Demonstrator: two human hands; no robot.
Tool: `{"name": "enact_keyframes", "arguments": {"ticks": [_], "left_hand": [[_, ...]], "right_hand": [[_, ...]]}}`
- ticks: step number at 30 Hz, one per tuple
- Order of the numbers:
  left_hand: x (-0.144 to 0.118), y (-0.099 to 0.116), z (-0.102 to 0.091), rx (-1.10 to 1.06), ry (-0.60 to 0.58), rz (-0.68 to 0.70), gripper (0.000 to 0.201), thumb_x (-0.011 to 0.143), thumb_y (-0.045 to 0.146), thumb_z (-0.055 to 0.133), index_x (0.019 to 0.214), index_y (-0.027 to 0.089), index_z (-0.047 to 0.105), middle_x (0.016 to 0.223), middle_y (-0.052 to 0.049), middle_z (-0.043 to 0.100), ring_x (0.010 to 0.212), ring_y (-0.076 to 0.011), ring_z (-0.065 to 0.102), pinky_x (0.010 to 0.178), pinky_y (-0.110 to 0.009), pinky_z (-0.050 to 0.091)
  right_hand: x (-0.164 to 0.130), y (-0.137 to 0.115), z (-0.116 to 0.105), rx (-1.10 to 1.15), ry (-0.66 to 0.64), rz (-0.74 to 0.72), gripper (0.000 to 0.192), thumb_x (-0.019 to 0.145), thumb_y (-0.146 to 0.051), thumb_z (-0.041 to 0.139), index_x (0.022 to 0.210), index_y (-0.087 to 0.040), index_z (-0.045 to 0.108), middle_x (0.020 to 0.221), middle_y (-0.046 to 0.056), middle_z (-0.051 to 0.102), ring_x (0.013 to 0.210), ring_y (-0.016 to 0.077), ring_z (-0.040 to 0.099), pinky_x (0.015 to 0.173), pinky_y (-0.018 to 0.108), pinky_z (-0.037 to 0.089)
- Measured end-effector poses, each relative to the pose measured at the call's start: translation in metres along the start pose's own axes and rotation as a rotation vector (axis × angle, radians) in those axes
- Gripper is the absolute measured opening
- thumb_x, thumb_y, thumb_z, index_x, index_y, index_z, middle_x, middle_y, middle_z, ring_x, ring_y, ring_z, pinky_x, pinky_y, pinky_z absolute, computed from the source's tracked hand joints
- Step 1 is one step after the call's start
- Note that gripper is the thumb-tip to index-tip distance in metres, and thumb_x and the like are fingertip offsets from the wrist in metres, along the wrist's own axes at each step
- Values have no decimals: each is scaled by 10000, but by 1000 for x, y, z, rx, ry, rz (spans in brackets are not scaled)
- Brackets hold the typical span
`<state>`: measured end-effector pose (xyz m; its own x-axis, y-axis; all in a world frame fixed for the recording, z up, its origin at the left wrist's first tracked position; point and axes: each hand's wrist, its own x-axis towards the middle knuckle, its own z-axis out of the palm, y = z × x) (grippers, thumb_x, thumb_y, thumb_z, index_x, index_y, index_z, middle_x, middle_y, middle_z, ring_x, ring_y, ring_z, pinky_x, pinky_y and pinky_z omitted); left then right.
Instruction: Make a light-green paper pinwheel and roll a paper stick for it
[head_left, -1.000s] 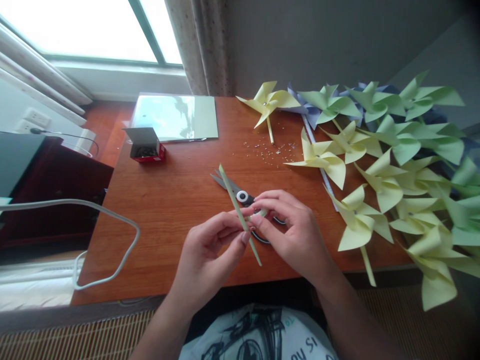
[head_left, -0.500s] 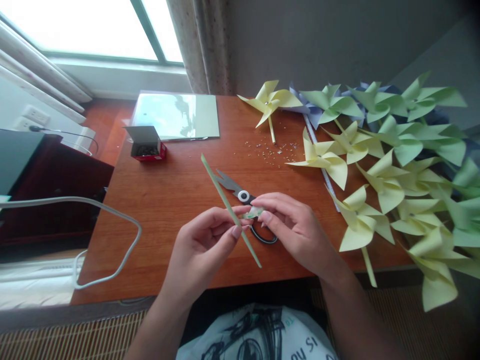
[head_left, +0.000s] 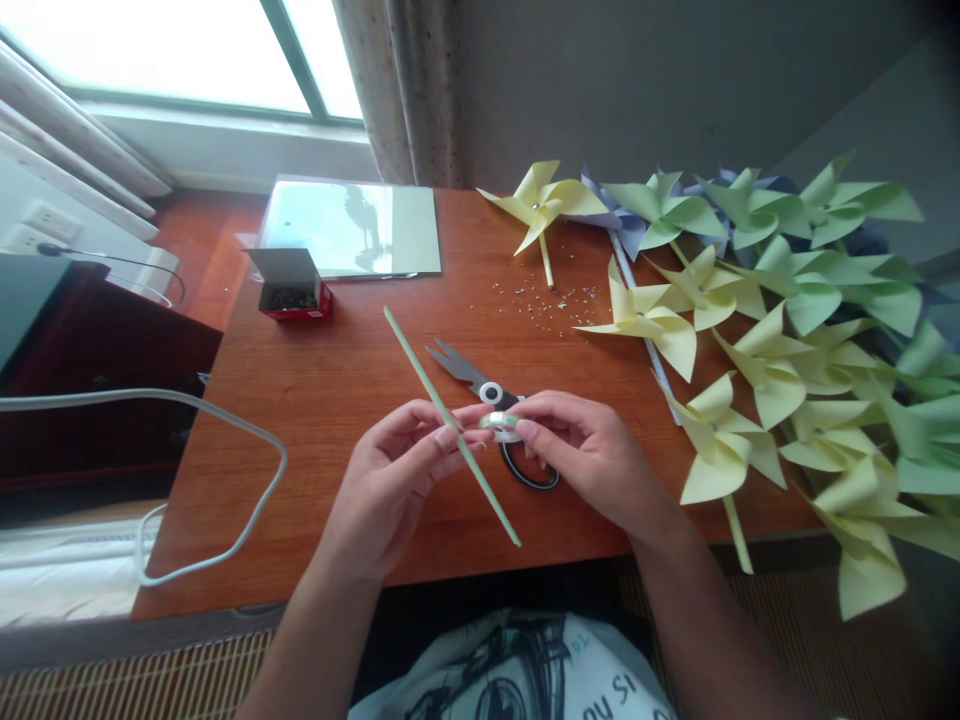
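Pinched between the thumb and fingers of my left hand (head_left: 409, 455) is a thin, pale green rolled paper stick (head_left: 420, 372), slanting from upper left to lower right. My right hand (head_left: 589, 445) grips a small roll of clear tape (head_left: 501, 422) close to my left fingertips. Whether a strip of tape reaches the stick is too small to tell. Under the hands, scissors (head_left: 459, 368) with dark blades and black handles lie on the table; part of their handles is covered by my right hand.
Many yellow pinwheels (head_left: 724, 445) and green pinwheels (head_left: 810, 285) crowd the right side, with a white rod (head_left: 660, 380) among them. A red box (head_left: 300, 300) stands open at left, before a glossy plastic sleeve (head_left: 337, 230). Tiny scraps (head_left: 551, 308) dot the wooden table (head_left: 315, 460).
The tape roll has turned in my right fingers and shows its ring shape more clearly. My left hand has shifted slightly left with the paper stick.
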<state>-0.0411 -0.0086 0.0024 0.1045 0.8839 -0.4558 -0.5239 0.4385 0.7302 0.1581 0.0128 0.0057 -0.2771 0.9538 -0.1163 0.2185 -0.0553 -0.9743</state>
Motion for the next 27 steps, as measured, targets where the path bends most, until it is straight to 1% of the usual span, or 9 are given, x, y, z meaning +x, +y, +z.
{"name": "enact_keyframes", "arguments": {"ticks": [3,5,7,10,14,18,20,23,27], "left_hand": [[5,-2,-8,-30,66,47,124,822,201,790,834,157,674,1090,-133,806,1008,-259,774,983,-378,585],[8,-2,-12,-59,95,82,117,827,184,779,853,167,667,1052,-116,814,1023,-248,771,980,-365,583],[9,-3,-14,-75,99,96,109,831,176,770,857,170,664,1020,-107,819,1029,-239,769,964,-345,585],[9,-3,-13,-69,90,76,125,814,184,781,849,164,663,1011,-113,818,999,-234,776,936,-330,589],[8,-3,-10,-67,79,70,139,803,191,790,845,157,662,1008,-121,817,984,-232,778,913,-321,591],[6,-2,-9,-71,84,77,160,795,194,800,847,157,654,1003,-120,817,929,-215,783,892,-313,592],[6,-2,-9,-65,85,72,170,791,204,808,838,157,651,1007,-120,817,914,-211,783,888,-306,589],[6,-2,-9,-60,81,67,171,789,205,812,833,158,654,1010,-121,816,904,-204,780,882,-298,590],[6,-2,-9,-52,88,68,164,780,206,821,819,156,670,1008,-116,815,892,-204,777,896,-315,593]], "right_hand": [[7,2,3,17,46,-7,146,925,-318,689,1002,-209,749,987,56,773,851,200,723,731,313,586],[18,1,4,-52,93,-72,130,925,-302,685,996,-206,737,996,61,765,858,201,724,737,315,597],[34,-1,5,-219,150,-182,92,922,-252,676,971,-200,734,1014,69,753,862,198,714,730,307,592],[65,-5,12,-514,185,-329,92,907,-162,657,948,-191,734,1023,73,740,869,197,691,777,313,561],[104,-5,29,-709,118,-366,90,897,-146,668,943,-172,741,1053,71,725,904,205,676,837,316,518],[135,0,46,-855,53,-347,139,928,-156,623,963,-179,756,1086,80,712,917,225,661,773,324,489],[147,3,52,-876,41,-334,159,948,-174,600,961,-183,758,1074,89,709,915,229,655,762,327,482],[158,5,58,-831,43,-352,144,930,-158,617,979,-169,753,1069,95,709,945,231,649,803,326,487],[150,0,54,-708,57,-417,172,937,-144,605,1051,-167,731,1127,77,721,960,208,661,861,311,500]]}}
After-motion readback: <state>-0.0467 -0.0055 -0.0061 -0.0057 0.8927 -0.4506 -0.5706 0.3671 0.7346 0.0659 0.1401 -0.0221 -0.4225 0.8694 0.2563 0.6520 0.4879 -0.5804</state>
